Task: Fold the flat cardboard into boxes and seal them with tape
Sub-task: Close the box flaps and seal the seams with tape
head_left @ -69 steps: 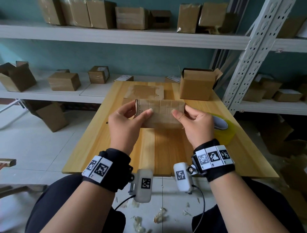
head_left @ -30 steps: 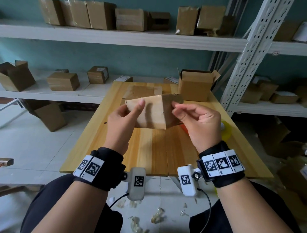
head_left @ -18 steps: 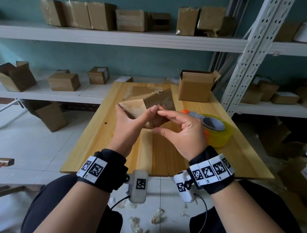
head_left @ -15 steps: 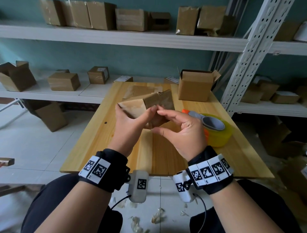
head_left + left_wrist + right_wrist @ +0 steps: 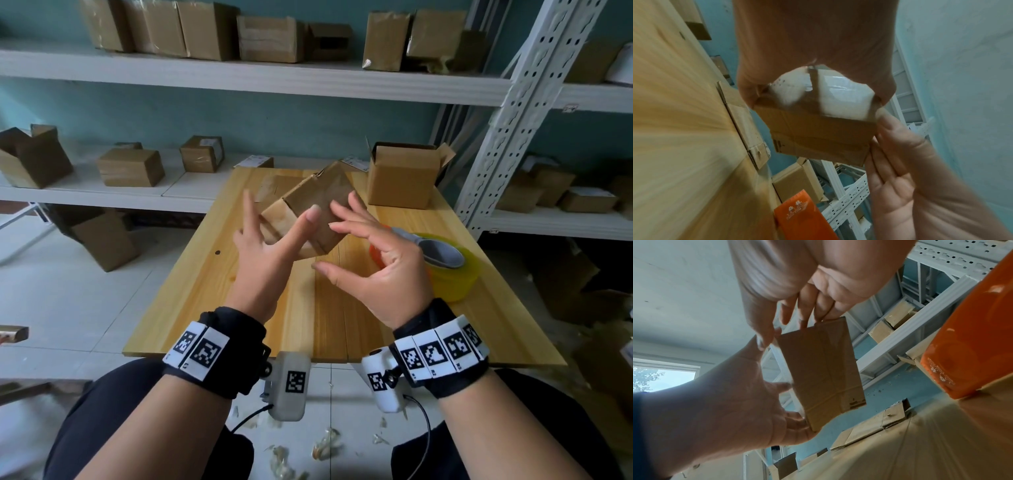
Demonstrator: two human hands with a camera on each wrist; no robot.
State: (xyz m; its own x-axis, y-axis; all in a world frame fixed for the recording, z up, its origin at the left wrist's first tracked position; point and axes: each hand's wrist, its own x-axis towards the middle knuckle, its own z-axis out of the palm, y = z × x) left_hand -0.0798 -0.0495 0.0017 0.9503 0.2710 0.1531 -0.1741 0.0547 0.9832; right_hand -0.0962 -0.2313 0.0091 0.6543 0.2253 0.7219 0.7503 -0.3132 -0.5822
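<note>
I hold a small brown cardboard box tilted in the air above the wooden table. My left hand holds it, thumb on the near face and spread fingers behind. The left wrist view shows a taped face of the cardboard box spanned by that hand. My right hand touches the box's right edge with straight fingertips, and its thumb sits just below the lower corner. A yellow tape roll in an orange dispenser lies on the table to the right.
Flat cardboard sheets lie at the table's far end. An open box stands at the far right corner. Shelves with several boxes run behind, and a white metal rack stands on the right. Paper scraps litter the floor.
The flattened cardboard has opened into a box shape and been turned, one corner now up. My left fingers have spread, and my right hand has shifted from under it to its right edge.
</note>
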